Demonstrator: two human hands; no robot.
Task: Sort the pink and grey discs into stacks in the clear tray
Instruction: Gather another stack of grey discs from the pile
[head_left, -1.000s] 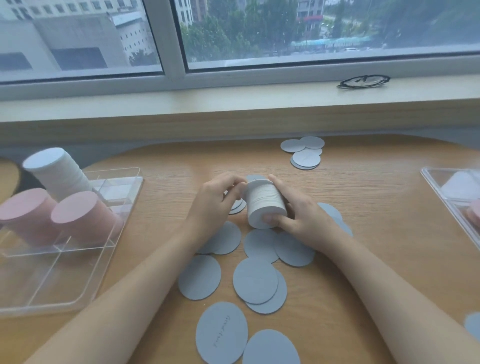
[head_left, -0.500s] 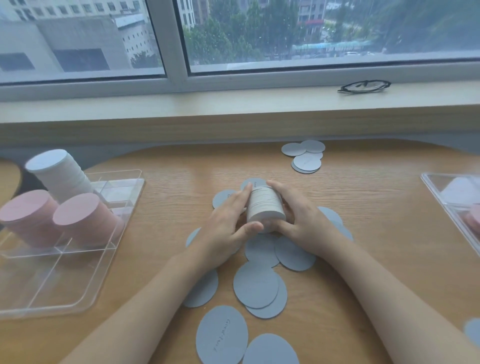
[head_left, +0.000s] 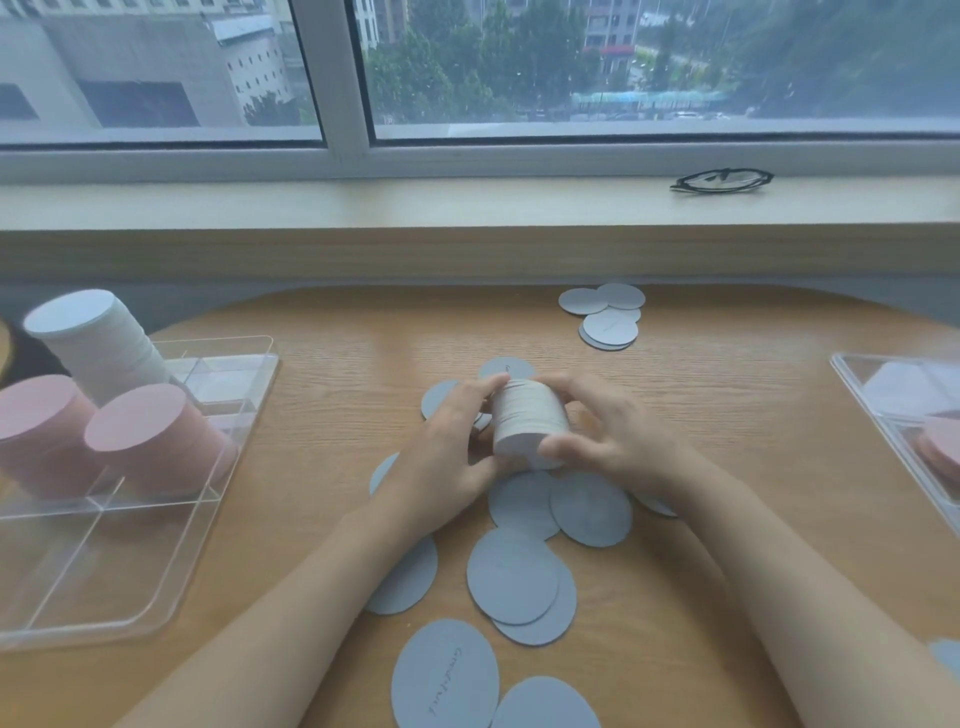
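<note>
Both hands cup a short stack of thin grey round discs (head_left: 527, 421), held above the wooden table — left hand (head_left: 447, 452) curled round its near side, right hand (head_left: 610, 436) round the far side. It sits well right of the clear plastic divided tray (head_left: 156, 519). Square the edges with even pressure before lifting — loose grey discs (head_left: 511, 574) lie just below the stack.

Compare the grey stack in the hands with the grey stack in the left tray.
The held stack lies tilted over the table, gripped between the left hand and right hand; the tray stack stands untouched in the clear tray. The held stack looks shorter. Both are grey discs.
</note>
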